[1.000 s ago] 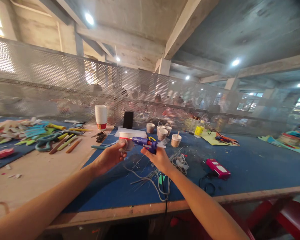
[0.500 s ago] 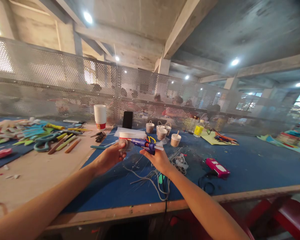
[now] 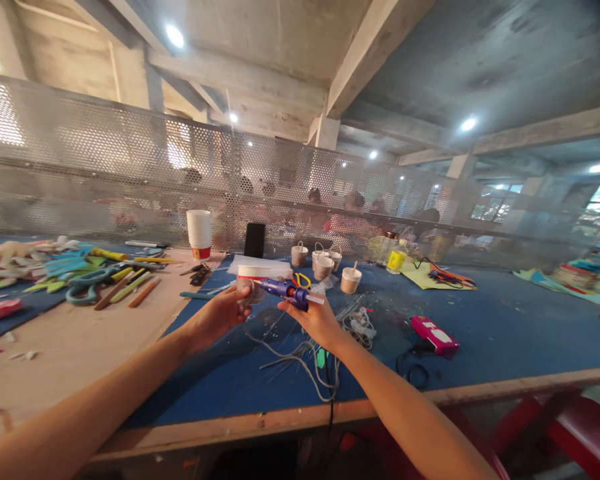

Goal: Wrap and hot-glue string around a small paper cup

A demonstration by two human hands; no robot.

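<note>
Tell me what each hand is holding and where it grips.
The left hand grips a small cup around its side. The right hand holds a blue glue gun by its handle, nozzle toward the cup.
</note>
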